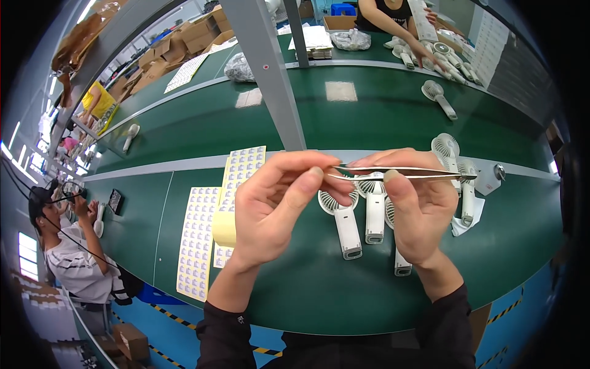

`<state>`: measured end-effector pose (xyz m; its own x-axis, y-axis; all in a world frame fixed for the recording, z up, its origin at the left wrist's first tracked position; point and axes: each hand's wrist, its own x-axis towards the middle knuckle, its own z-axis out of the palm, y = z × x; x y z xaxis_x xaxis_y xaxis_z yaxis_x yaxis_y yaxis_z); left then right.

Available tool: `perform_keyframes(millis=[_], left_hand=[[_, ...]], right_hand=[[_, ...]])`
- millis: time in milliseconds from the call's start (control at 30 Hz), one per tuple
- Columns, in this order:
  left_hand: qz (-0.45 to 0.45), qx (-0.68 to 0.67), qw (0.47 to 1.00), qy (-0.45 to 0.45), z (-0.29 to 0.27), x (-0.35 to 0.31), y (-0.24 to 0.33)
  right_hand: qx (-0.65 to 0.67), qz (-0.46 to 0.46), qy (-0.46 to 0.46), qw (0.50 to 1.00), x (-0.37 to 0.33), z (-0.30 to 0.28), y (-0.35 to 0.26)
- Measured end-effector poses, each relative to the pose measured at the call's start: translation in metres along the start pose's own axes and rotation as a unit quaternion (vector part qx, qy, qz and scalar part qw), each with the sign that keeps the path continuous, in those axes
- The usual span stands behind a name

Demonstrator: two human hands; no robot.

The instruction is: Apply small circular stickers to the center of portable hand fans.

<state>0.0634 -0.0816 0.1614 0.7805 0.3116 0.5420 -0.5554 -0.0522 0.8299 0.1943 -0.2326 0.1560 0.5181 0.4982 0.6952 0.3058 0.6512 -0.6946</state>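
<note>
My right hand (421,212) grips a pair of metal tweezers (424,174) level between thumb and fingers, the joined-looking end pointing right. At the tweezers' left ends, my left hand (270,206) has thumb and fingertips drawn together; any small thing pinched there is too small to make out. Below and behind the hands lie several white handheld fans, among them one fan (348,234) tilted and another fan (375,215) standing straight in line. Left of my left hand are sticker sheets (200,240) with rows of small labels, and a curled yellowish sheet (224,229).
More fans (445,147) lie at the right, one by a white paper (460,227) and a small metal object (499,172). A grey post (264,67) rises beyond my hands from the green table (319,307). Co-workers sit at left (80,246) and across (393,18).
</note>
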Motion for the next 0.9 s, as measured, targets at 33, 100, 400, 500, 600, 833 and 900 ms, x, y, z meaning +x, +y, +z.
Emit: perform_keyframes(millis=[33,100,400,500,600,833,900], left_hand=[[0.007,-0.029,1.0,-0.009,0.0,-0.001,-0.002],[0.024,-0.021,0.999,0.017,0.004,-0.002,-0.006],[0.098,0.045,0.994,0.032,0.004,-0.006,-0.012],[0.118,0.057,0.991,0.04,0.007,-0.007,-0.014],[0.119,0.037,0.991,0.046,0.011,-0.008,-0.017],[0.118,0.029,0.991,0.056,0.015,-0.01,-0.02],[0.113,0.033,0.991,0.057,0.015,-0.01,-0.02]], right_hand=[[0.022,0.011,0.002,1.0,-0.001,0.001,-0.001],[0.056,0.033,0.007,0.998,-0.003,0.002,-0.002],[0.031,0.092,-0.017,0.995,-0.003,-0.001,-0.006],[0.064,0.085,-0.02,0.994,-0.004,0.001,-0.006],[0.077,0.05,-0.021,0.996,-0.004,0.003,-0.005],[0.021,0.032,-0.014,0.999,-0.006,0.003,-0.005],[0.039,0.057,-0.002,0.998,-0.007,0.004,-0.006]])
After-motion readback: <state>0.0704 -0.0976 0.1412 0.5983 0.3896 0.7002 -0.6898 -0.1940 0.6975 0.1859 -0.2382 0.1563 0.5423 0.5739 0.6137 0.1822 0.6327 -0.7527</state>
